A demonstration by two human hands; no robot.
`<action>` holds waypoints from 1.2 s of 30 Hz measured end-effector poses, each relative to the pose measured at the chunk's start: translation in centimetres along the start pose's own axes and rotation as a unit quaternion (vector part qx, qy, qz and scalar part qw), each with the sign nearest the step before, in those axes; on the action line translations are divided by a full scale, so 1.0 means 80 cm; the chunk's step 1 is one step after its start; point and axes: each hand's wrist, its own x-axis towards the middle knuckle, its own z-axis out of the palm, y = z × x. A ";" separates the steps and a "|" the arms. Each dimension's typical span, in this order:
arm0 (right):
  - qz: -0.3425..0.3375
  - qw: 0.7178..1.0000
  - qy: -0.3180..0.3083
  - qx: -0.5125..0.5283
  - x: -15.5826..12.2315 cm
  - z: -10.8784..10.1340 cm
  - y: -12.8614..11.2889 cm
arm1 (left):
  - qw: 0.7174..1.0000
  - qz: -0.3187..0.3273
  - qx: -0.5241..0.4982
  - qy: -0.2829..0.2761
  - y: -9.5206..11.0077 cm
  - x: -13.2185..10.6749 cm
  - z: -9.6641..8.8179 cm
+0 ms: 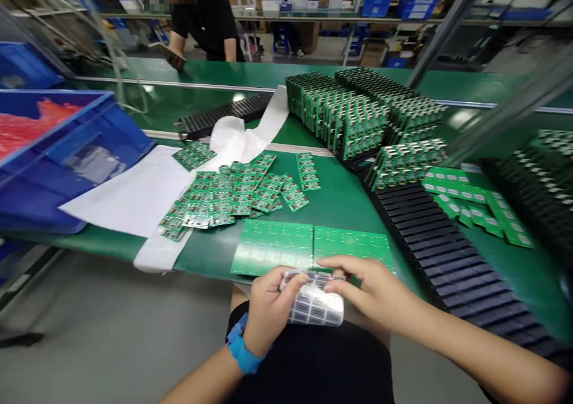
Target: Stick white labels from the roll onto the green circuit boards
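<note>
Many gray labels (302,307) cover the sticker sheet (329,305), near two flat green boards (275,246); their print is too small to read. The left hand (271,308) grips the sheet, thumb on top. The right hand (373,287) is at its top corner; I can't tell if it pinches. The blue box (49,180) has a blurry label (96,160)

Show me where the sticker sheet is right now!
In the head view, the sticker sheet is low, just right of centre, held in the left hand, below the two flat green boards.
</note>
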 end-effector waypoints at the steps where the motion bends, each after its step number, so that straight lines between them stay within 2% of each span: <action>1: 0.001 1.000 0.016 0.000 -0.003 -0.002 0.001 | 1.000 0.003 0.001 -0.006 -0.001 0.000 0.002; 5: -0.045 0.998 0.039 -0.030 -0.013 -0.006 -0.001 | 1.000 0.008 0.014 -0.027 -0.002 0.001 0.007; 8: -0.033 0.998 0.033 -0.035 -0.018 -0.015 -0.001 | 0.998 0.003 0.029 -0.054 -0.001 0.001 0.012; 10: 0.003 0.998 0.054 -0.021 -0.017 -0.035 0.011 | 0.997 -0.005 0.034 -0.069 0.000 0.001 0.014; 13: 0.076 0.992 0.091 -0.033 -0.008 -0.085 0.047 | 0.994 0.007 0.046 -0.104 0.002 0.001 0.014; 15: 0.139 0.985 0.067 -0.076 -0.001 -0.117 0.073 | 0.987 0.037 0.059 -0.144 0.002 0.000 0.013; 18: 0.167 0.981 0.004 -0.099 0.007 -0.142 0.099 | 0.977 0.055 0.081 -0.189 0.002 -0.001 0.013; 24: 0.166 0.982 -0.014 -0.094 0.015 -0.129 0.103 | 0.975 0.042 0.088 -0.198 -0.001 -0.001 0.016; 27: 0.164 0.976 -0.004 -0.141 0.013 -0.121 0.105 | 0.977 0.031 0.082 -0.195 -0.002 0.000 0.016; 29: 0.138 0.971 0.030 -0.193 0.008 -0.119 0.105 | 0.978 0.024 0.079 -0.194 -0.001 0.001 0.016; 32: 0.081 0.963 0.115 -0.231 0.004 -0.119 0.097 | 0.979 0.019 0.066 -0.194 0.001 0.003 0.015; 34: 0.060 0.973 0.126 -0.184 0.007 -0.117 0.087 | 0.980 0.014 0.055 -0.192 0.003 0.002 0.014; 36: 0.060 0.991 0.069 -0.095 0.015 -0.113 0.080 | 0.981 0.004 0.045 -0.187 0.005 0.001 0.014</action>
